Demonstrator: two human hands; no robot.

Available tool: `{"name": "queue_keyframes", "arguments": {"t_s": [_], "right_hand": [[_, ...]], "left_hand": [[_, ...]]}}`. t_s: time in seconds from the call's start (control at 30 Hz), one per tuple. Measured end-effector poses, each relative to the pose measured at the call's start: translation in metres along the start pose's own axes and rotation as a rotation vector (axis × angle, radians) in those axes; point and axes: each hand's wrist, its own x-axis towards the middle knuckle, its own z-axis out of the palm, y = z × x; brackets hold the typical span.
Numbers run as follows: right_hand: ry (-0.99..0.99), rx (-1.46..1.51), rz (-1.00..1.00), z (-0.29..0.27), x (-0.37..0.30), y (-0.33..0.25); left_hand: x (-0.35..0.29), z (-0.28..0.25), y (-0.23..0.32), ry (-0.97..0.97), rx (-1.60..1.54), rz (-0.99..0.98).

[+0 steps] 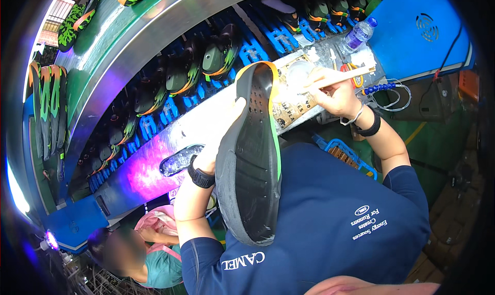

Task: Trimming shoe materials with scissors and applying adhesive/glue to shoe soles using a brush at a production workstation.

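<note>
My left hand (227,127) grips a black shoe sole (252,161) from behind, near its upper part, and most of the fingers are hidden. The sole stands on end with its inner side showing. Its rim is orange at the top and green down the right edge. In my right hand (337,96) is what looks like a brush with a pale, flat handle (356,74); the fingers close around it. The brush's working end lies close to a whitish round dish (299,72) and is hard to make out. Beneath that hand lies printed brown cardboard (296,109).
Dark shoes (221,55) stand along a row of blue holders behind the bench (154,150). Another sole (180,160) lies left of my forearm. A purple-labelled bottle (359,34) stands at the upper right, near a coiled blue hose (379,88). A co-worker (160,266) sits at the lower left.
</note>
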Motion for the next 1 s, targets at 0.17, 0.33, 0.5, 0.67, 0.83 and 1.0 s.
{"name": "queue_keyframes", "arguments": {"t_s": [0.17, 0.33, 0.5, 0.67, 0.83, 1.0], "right_hand": [[0.105, 0.272, 0.195, 0.0, 0.001, -0.005], [0.128, 0.244, 0.212, -0.029, 0.01, 0.014], [0.263, 0.05, 0.412, -0.062, 0.004, 0.078], [0.158, -0.303, 0.437, -0.046, -0.008, 0.134], [0.057, -0.46, 0.436, -0.04, -0.011, 0.165], [0.075, -0.314, 0.512, -0.043, -0.012, 0.174]], "left_hand": [[0.001, 0.002, 0.0, -0.001, 0.016, 0.0], [0.0, 0.002, -0.001, 0.003, 0.024, 0.009], [0.002, 0.004, -0.006, -0.001, 0.024, 0.004], [0.005, 0.003, -0.006, 0.003, 0.033, 0.0], [0.007, 0.004, -0.005, 0.008, 0.05, -0.003], [0.009, 0.004, -0.004, 0.012, 0.068, -0.003]]}}
